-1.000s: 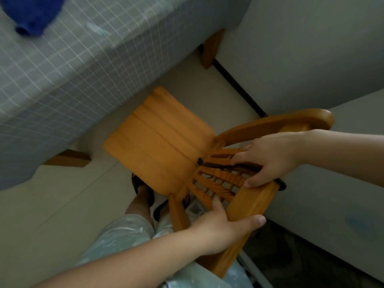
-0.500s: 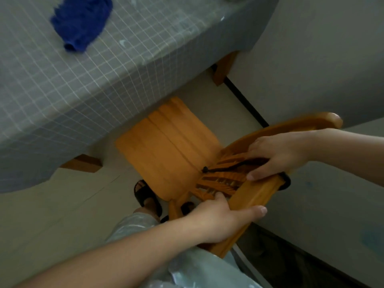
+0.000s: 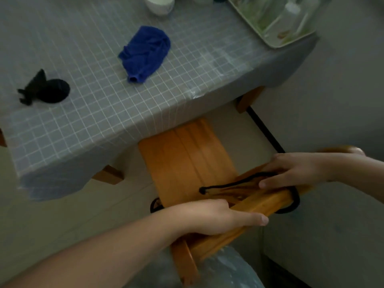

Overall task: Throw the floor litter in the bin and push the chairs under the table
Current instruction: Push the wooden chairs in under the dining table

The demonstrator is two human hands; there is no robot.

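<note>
An orange wooden chair (image 3: 182, 159) stands in front of me, and the far part of its seat reaches under the edge of the table (image 3: 116, 113), which wears a grey checked cloth. My left hand (image 3: 216, 217) grips the near end of the curved backrest rail. My right hand (image 3: 295, 169) grips the same rail farther right, its fingers over the slats. A black cord (image 3: 232, 185) hangs across the backrest. No floor litter and no bin are in view.
On the table lie a crumpled blue cloth (image 3: 145, 53), a small black object (image 3: 47, 89), a white cup (image 3: 160, 4) and a pale tray (image 3: 276, 19) at the far right corner. A grey wall (image 3: 336, 100) runs close on the right. My legs are under the chair back.
The chair has slid forward, so its seat now reaches under the table edge. Both hands kept their grip on the backrest and my view rose over the tabletop.
</note>
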